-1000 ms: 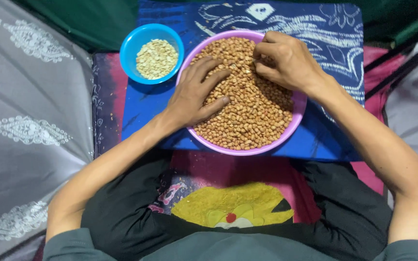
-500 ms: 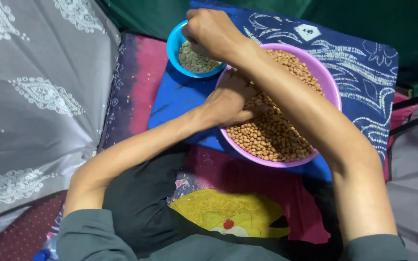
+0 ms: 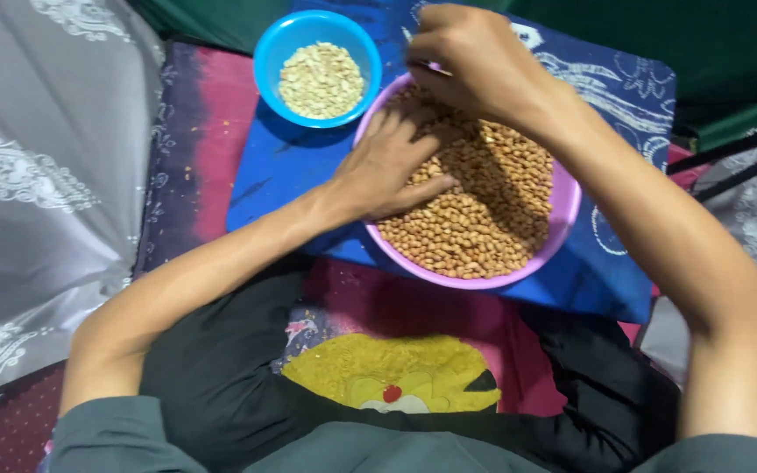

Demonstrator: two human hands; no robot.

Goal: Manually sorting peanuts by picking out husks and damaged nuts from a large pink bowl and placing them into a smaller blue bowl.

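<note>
A purple bowl (image 3: 475, 282) full of brown peanuts (image 3: 492, 210) stands on a blue patterned cushion (image 3: 282, 175) in front of my lap. My left hand (image 3: 387, 171) lies flat on the peanuts at the bowl's left side, fingers spread. Over the bowl's far rim my right hand (image 3: 470, 66) hovers with its fingers bunched and pointing down; whether they pinch a peanut is hidden. To the far left of the purple bowl sits a blue bowl (image 3: 265, 61) holding pale, skinless peanuts (image 3: 320, 81).
Grey patterned fabric (image 3: 37, 175) covers the left side. Dark green cloth (image 3: 711, 52) lies at the far right. A pink mat (image 3: 212, 131) shows under the cushion. My lap, in a dark garment with a yellow print (image 3: 387, 377), fills the near edge.
My right hand has drawn back from over the blue bowl to the purple bowl's far rim. The left hand stays on the peanuts. The view has shifted.
</note>
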